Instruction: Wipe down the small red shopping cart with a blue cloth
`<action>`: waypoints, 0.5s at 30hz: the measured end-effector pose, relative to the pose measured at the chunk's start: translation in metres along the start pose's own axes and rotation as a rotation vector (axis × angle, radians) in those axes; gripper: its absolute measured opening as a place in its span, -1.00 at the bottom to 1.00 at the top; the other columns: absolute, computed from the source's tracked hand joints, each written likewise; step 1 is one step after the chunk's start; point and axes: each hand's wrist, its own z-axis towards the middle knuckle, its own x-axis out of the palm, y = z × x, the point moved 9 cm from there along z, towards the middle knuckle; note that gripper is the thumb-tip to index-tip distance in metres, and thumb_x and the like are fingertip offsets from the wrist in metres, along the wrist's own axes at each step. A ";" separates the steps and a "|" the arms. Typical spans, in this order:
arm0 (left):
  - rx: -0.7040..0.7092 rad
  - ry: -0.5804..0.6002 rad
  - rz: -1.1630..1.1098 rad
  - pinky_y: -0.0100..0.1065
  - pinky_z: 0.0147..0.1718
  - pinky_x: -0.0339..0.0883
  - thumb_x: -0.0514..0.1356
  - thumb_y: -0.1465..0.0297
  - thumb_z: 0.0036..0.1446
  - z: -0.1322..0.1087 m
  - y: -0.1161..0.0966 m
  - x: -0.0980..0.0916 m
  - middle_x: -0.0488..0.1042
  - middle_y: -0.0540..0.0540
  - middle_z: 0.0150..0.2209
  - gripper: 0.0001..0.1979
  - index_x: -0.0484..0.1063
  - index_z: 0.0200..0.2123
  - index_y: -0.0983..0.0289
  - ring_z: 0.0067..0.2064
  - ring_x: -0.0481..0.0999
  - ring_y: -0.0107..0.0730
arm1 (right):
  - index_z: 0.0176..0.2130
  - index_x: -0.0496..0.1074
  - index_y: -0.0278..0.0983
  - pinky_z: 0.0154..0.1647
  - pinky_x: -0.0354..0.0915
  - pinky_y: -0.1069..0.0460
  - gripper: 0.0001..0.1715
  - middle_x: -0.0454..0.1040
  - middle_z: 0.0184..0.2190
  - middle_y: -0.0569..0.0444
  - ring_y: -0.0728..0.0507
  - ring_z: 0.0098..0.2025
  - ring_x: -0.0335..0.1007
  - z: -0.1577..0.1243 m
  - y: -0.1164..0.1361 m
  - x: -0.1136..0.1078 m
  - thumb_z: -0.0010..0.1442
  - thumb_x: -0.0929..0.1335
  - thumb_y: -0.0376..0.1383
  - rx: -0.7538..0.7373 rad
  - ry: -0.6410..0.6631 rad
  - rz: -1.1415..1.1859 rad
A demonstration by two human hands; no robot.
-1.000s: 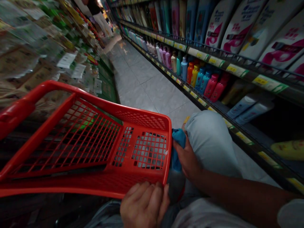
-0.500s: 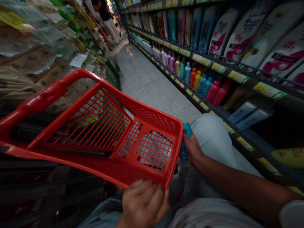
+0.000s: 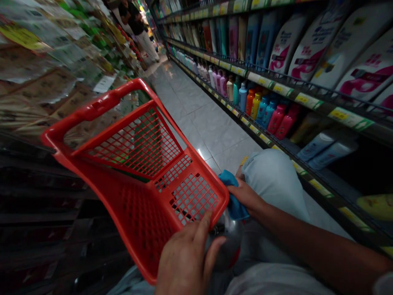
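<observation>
A red plastic cart (image 3: pixel 141 88) with grid walls stands tilted in view, its handle toward the upper left. My left hand (image 3: pixel 187 254) lies against its near end at the bottom, index finger and thumb spread apart, palm side hidden. In my right hand (image 3: pixel 245 194) is a blue cloth (image 3: pixel 235 207), beside the cart's right end. Below the cloth is a grey, shiny rounded object (image 3: pixel 225 241), partly hidden and unclear.
Shelves of bottles (image 3: pixel 281 119) line the right side. Packaged goods (image 3: pixel 43 86) hang at the left. The tiled floor (image 3: pixel 196 110) runs between them toward a person (image 3: pixel 138 26) at the top. My bent knee (image 3: pixel 273 176) is at right centre.
The cart has swung round, its handle moving right and its near side dropping lower. My left fingers have loosened from the rim and spread. The cloth and right hand have moved slightly down.
</observation>
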 end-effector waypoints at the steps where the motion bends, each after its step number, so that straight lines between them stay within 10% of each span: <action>1: -0.017 -0.016 0.005 -0.35 -0.35 0.52 -0.04 0.17 0.43 0.006 -0.002 0.004 0.66 0.12 -0.24 -0.59 0.36 0.13 0.29 -0.30 0.67 -0.31 | -0.22 0.54 -0.23 -0.48 0.39 0.06 -0.67 0.58 -0.48 0.18 -0.08 -0.48 0.48 0.000 0.002 0.010 -0.06 0.49 -0.23 0.004 0.034 -0.005; 7: -0.188 0.041 0.154 -0.36 -0.59 0.29 0.00 0.20 0.43 0.024 0.021 0.024 0.58 0.01 -0.49 -0.71 0.37 -0.09 0.28 -0.51 0.60 -0.30 | -0.10 0.51 -0.18 -0.02 0.43 -0.05 -0.62 0.62 -0.22 0.15 -0.12 -0.17 0.54 0.029 0.042 0.077 0.03 0.45 -0.23 -0.289 0.100 -0.023; 15: -0.224 0.023 0.312 -0.36 -0.63 0.11 0.00 0.29 0.42 0.018 0.052 0.020 0.51 -0.02 -0.57 -0.74 0.37 -0.31 0.21 -0.60 0.52 -0.32 | -0.14 0.47 -0.18 -0.02 0.44 -0.10 -0.67 0.58 -0.28 0.14 -0.14 -0.20 0.52 0.026 -0.023 0.081 0.03 0.36 -0.32 -0.199 -0.083 -0.107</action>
